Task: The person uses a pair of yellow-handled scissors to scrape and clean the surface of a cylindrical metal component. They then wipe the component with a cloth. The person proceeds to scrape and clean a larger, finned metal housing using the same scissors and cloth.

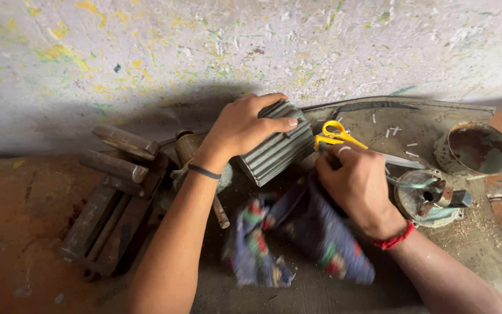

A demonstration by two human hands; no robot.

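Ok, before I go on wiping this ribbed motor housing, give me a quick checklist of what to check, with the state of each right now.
1. Left hand steadying the ribbed motor housing: ok, palm and fingers lie over its top.
2. Right hand gripping the patterned cloth: ok, the cloth is bunched under it.
3. Cloth touching the housing: cannot tell, the contact spot is hidden by the hand.
4. Yellow-handled scissors out of the wiping path: not ok, they lie right beside the right hand's knuckles.
5. Housing resting steady on the bench: cannot tell, its base is hidden.
6. Round end cover out of the way: ok, it lies apart, to the right.
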